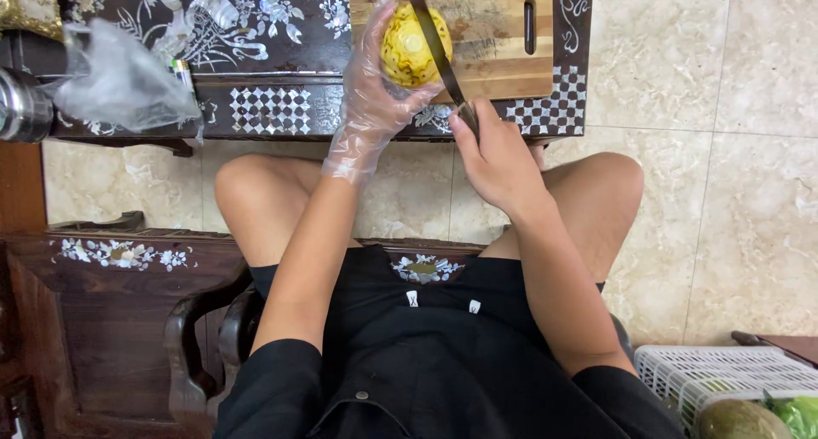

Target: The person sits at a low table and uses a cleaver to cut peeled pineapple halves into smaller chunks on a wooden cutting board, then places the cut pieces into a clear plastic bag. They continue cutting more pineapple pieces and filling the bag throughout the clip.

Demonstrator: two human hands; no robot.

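Centrally, a peeled yellow pineapple (412,47) was held upright on the wooden cutting board (494,64) by the gloved left hand (375,89), fingers wrapped round it. A knife (436,51) was gripped by the bare right hand (498,162), blade laid vs. the fruit. Board sat on a dark inlaid table (273,106), w/ a white basket (724,375) at lower right.

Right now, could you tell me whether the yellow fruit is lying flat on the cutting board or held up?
Held up: the gloved left hand props the yellow fruit over the cutting board while the knife crosses it.
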